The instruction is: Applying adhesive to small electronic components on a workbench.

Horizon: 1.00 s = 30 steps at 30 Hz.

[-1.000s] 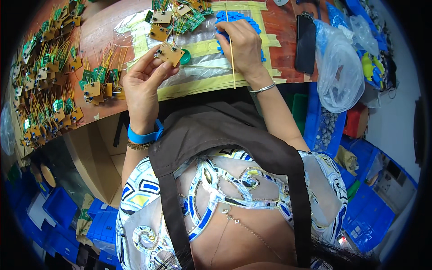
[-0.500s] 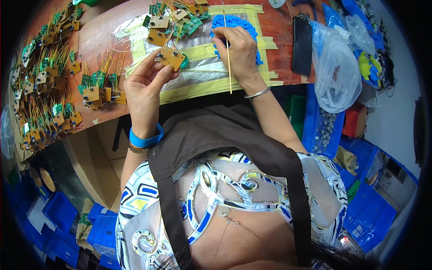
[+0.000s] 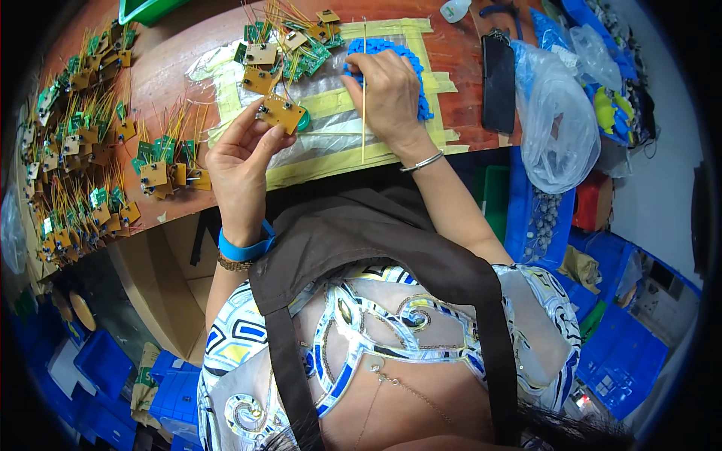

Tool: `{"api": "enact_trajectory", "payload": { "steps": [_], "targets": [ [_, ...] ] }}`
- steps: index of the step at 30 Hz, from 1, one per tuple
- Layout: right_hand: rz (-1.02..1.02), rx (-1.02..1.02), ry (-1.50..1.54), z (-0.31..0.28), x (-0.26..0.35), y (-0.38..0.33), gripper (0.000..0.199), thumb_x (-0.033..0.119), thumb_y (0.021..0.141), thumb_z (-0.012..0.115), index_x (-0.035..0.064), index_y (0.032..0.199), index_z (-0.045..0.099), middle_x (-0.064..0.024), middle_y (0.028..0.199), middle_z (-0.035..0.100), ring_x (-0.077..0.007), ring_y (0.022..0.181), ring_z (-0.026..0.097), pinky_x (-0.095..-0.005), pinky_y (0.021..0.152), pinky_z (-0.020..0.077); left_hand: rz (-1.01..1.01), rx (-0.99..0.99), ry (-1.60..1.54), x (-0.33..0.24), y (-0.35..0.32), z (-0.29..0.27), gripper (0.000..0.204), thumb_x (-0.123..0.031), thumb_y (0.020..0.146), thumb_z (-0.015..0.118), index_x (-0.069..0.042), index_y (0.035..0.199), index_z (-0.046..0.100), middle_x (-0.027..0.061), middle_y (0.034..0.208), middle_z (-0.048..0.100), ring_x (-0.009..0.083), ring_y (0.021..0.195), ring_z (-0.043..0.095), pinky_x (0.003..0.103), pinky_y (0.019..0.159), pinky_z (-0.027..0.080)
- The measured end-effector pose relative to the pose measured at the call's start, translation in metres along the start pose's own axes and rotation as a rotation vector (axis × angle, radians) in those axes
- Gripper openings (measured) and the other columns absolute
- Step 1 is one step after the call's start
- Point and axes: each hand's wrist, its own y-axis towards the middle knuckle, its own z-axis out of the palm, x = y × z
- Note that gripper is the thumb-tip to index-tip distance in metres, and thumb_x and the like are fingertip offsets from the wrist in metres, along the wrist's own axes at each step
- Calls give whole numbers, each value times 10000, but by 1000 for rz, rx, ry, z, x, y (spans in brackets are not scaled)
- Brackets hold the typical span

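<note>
Between the thumb and fingers of my left hand point(image 3: 239, 161) is a small tan circuit board point(image 3: 283, 114) with dark components on it. A green round thing point(image 3: 304, 120) shows just behind the board's right edge. My right hand point(image 3: 392, 94) is closed on a thin wooden stick point(image 3: 364, 143), which stands nearly vertical in the picture. That hand is over the near left part of a pile of small blue pieces point(image 3: 410, 62); whether its fingertips hold a piece too is hidden. Under both hands lies a clear sheet edged with yellow tape point(image 3: 331, 167).
Wired green and tan boards point(image 3: 301, 60) lie beyond my left hand. More board bundles point(image 3: 75, 143) cover the table's left side. To the right are a black phone point(image 3: 498, 84) and clear plastic bags point(image 3: 556, 135). A green tray point(image 3: 147, 9) sits at the far left.
My right hand has moved slightly left with the stick, which is now more upright. My left hand keeps its hold on the circuit board. The whole view has shifted a little.
</note>
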Motion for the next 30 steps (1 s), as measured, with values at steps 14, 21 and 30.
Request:
{"api": "enact_trajectory", "payload": {
  "steps": [14, 21, 30],
  "targets": [
    [-150, -103, 460, -30, 61, 14, 204, 29, 682, 751, 76, 862, 666, -24, 766, 657, -202, 738, 604, -308, 683, 417, -7, 23, -75, -3, 0, 10, 355, 19, 893, 608, 60, 1242, 552, 92, 926, 656, 164, 815, 669, 277, 762, 571],
    [-166, -70, 391, -20, 68, 6, 263, 39, 679, 763, 66, 923, 669, -51, 815, 678, -224, 767, 631, -328, 690, 450, 7, 47, -109, -1, -2, 11, 354, 21, 892, 610, 62, 1238, 554, 92, 924, 669, 145, 810, 659, 263, 758, 565],
    [-138, -90, 376, -17, 70, 0, 296, 6, 690, 743, 54, 973, 672, -67, 815, 688, -244, 761, 655, -338, 671, 491, -20, 72, -108, 0, -4, 11, 336, 23, 891, 606, 62, 1222, 565, 85, 920, 667, 140, 804, 658, 248, 743, 557]
  ]
}}
